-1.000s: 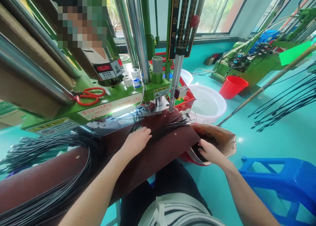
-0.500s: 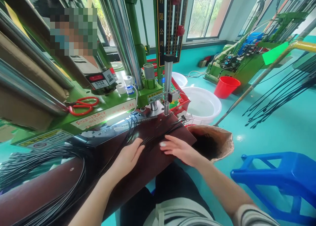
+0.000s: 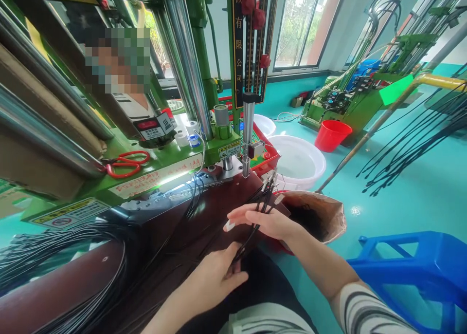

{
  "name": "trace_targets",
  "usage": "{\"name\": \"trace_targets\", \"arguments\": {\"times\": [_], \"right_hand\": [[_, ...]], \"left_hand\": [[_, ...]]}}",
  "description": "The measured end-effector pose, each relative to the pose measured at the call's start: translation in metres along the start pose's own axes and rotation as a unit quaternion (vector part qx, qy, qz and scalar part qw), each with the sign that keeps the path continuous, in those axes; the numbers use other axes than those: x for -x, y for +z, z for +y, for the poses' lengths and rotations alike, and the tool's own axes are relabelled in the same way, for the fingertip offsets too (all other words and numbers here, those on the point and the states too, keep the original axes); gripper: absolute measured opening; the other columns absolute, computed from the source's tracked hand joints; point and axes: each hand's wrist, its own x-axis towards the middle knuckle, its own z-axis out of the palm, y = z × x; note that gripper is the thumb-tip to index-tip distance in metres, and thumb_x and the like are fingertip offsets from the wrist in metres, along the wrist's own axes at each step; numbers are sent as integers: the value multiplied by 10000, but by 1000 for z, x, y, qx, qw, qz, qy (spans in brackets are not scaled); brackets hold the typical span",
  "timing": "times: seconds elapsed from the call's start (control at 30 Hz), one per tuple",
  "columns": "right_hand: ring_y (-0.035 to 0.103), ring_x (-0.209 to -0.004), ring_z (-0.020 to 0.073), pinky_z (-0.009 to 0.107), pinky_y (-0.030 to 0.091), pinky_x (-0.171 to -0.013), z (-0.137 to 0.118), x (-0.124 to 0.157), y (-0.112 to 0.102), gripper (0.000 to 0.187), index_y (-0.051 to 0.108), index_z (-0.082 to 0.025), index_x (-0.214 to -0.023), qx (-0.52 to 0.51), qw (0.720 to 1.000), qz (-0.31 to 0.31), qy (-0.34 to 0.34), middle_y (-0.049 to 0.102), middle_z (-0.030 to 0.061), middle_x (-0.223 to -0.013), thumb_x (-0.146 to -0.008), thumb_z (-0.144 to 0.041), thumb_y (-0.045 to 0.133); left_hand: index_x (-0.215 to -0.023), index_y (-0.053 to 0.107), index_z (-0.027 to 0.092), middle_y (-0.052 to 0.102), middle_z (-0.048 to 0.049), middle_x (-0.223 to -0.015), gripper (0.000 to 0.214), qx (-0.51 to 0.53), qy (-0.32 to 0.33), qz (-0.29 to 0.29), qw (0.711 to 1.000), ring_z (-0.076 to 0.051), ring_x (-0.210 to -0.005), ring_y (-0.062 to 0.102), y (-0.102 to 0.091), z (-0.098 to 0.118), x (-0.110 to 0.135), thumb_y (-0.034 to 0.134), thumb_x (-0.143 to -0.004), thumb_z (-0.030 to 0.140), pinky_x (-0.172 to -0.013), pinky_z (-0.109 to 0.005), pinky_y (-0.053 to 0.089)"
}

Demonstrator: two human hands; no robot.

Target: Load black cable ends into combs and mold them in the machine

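A small bundle of black cables [image 3: 269, 190] with metallic connector ends rises from my hands at a tilt, ends pointing up and away. My left hand [image 3: 224, 270] is closed around its lower part, near the front edge of the brown table. Higher up, my right hand [image 3: 268, 221] has the cables between its thumb and fingers, with the fingers pointing left; a white covering shows on one fingertip. More black cables [image 3: 193, 202] lie on the table and run up to the machine's metal mould [image 3: 173, 190].
The green press [image 3: 204, 154] stands ahead, red scissors [image 3: 127, 164] on its ledge. A thick cable coil [image 3: 120, 256] lies at left. A paper sack [image 3: 333, 210] and white tub [image 3: 301, 161] are at right, with a blue stool [image 3: 419, 256]. Behind the press is another person.
My left hand has come down and right, taking the cable bundle off the table surface. The right hand has closed on the cables, whose ends now point upward. The view has shifted slightly.
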Motion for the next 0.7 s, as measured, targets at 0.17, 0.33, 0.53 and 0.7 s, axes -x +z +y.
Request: {"name": "trace_targets", "arguments": {"times": [0.17,0.33,0.53,0.7], "right_hand": [[583,-968,218,391,467,-800,-16,4,-9,475,464,-230,-1218,-37,992,103,-65,621,76,-1077,-800,-443,533],[547,-1041,249,405,474,-815,-30,13,-24,529,444,-234,-1236,-46,967,208,-138,620,82,-1083,-785,-498,525],[502,-1120,238,450,328,-994,-41,28,-42,503,470,-248,-1231,-31,963,208,-168,610,65,-1117,-805,-514,490],[532,-1075,246,455,340,-974,-42,36,-45,405,577,-202,-1114,-31,972,181,-144,646,72,-1029,-826,-469,477]], "left_hand": [[-863,460,159,528,20,-654,203,279,47,58,957,-62,-454,443,-25,44,-57,411,-833,353,-429,-188,362],[-698,463,154,537,16,-569,258,287,45,90,953,-61,-409,437,-35,59,-88,422,-824,376,-384,-173,336],[-651,473,150,573,-5,-597,274,278,14,63,958,-70,-448,475,-33,64,-88,424,-819,361,-416,-180,369],[-676,514,143,591,-24,-612,274,289,8,34,957,-87,-471,506,-29,69,-91,431,-813,366,-446,-198,406]]}}
